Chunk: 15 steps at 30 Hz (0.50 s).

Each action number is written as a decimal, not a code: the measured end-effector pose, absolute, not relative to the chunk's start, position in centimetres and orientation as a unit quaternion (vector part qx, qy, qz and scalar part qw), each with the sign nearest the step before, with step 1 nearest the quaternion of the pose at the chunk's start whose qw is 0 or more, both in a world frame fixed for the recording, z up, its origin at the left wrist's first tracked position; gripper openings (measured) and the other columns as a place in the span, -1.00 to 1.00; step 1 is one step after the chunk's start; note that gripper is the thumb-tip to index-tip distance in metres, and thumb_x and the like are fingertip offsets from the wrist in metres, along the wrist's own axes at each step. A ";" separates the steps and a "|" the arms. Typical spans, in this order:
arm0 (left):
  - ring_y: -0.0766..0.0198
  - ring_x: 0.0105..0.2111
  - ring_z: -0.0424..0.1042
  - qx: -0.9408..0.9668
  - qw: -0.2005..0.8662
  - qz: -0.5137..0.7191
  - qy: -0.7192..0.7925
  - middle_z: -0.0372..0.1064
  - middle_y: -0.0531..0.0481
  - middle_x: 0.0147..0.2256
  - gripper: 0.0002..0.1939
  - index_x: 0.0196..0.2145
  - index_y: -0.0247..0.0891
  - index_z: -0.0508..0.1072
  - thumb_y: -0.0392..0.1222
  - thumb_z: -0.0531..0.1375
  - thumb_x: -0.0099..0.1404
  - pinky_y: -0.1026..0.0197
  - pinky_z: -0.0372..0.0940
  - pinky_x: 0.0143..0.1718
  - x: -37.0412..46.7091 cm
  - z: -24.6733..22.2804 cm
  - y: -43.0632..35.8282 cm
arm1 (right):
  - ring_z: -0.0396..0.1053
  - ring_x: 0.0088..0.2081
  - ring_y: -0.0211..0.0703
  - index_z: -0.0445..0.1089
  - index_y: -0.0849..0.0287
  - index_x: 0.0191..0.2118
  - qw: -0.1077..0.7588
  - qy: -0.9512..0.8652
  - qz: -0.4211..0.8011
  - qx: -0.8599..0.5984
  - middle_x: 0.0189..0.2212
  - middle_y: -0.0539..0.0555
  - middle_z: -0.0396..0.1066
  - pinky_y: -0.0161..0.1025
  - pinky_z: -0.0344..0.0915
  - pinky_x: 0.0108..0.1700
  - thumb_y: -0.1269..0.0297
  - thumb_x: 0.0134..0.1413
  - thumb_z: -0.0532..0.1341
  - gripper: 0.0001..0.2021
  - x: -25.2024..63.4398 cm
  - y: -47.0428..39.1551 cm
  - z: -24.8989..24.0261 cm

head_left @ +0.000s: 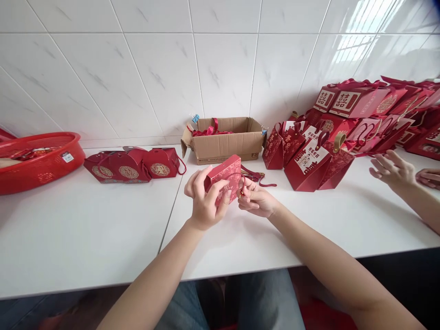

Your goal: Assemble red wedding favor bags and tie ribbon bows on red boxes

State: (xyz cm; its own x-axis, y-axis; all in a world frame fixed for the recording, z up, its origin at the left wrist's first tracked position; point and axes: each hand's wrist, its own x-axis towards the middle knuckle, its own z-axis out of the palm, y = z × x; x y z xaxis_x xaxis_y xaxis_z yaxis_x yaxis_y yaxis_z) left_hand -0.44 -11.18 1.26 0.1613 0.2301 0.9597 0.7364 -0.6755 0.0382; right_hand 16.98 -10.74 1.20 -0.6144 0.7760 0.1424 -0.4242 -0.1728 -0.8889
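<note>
Above the white table, my left hand (204, 199) is wrapped round a small red patterned gift box (229, 170), which is held tilted, its printed side partly hidden by my fingers. My right hand (257, 199) is pinched at the box's right side on a thin dark red strap (235, 174) that loops over the box front. A small gold-coloured piece (241, 194) shows at those fingertips. Just behind the right hand, several loose dark red straps (256, 176) lie on the table.
An open cardboard box (228, 149) with red ribbon inside stands behind my hands. Folded red boxes (129, 167) and a red plastic basket (41, 158) are at left. Upright red gift boxes (305, 167) and a stack (364, 103) stand right, near another person's hand (395, 172).
</note>
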 end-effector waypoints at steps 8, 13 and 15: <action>-0.10 0.12 0.02 -0.756 0.194 -0.539 -0.315 0.12 -0.03 0.17 -0.85 -0.40 -0.12 0.50 -0.05 0.19 0.14 -0.14 0.01 0.09 -0.3 1.1 -11.8 | -0.24 -0.73 -0.52 0.13 0.10 -0.36 0.415 -0.492 0.743 -0.185 -0.67 -0.27 0.06 -0.34 -0.27 -0.52 0.00 -0.18 0.38 -0.55 16.2 -11.1 0.9; -0.08 0.13 0.03 -0.766 0.151 -0.537 -0.318 0.16 -0.05 0.14 -0.89 -0.44 -0.12 0.50 -0.14 0.18 0.18 -0.16 0.03 0.11 0.1 1.3 -12.2 | -0.25 -0.72 -0.53 0.13 0.12 -0.37 0.401 -0.489 0.754 -0.177 -0.67 -0.26 0.06 -0.34 -0.29 -0.53 -0.01 -0.12 0.36 -0.57 16.1 -11.2 1.0; -0.07 0.12 0.05 -0.768 0.141 -0.541 -0.313 0.15 -0.06 0.14 -0.89 -0.43 -0.13 0.51 -0.17 0.18 0.19 -0.17 0.04 0.11 0.1 1.5 -12.2 | -0.26 -0.71 -0.52 0.13 0.13 -0.38 0.402 -0.490 0.755 -0.170 -0.67 -0.25 0.06 -0.33 -0.30 -0.54 0.01 -0.10 0.35 -0.58 16.1 -11.2 1.0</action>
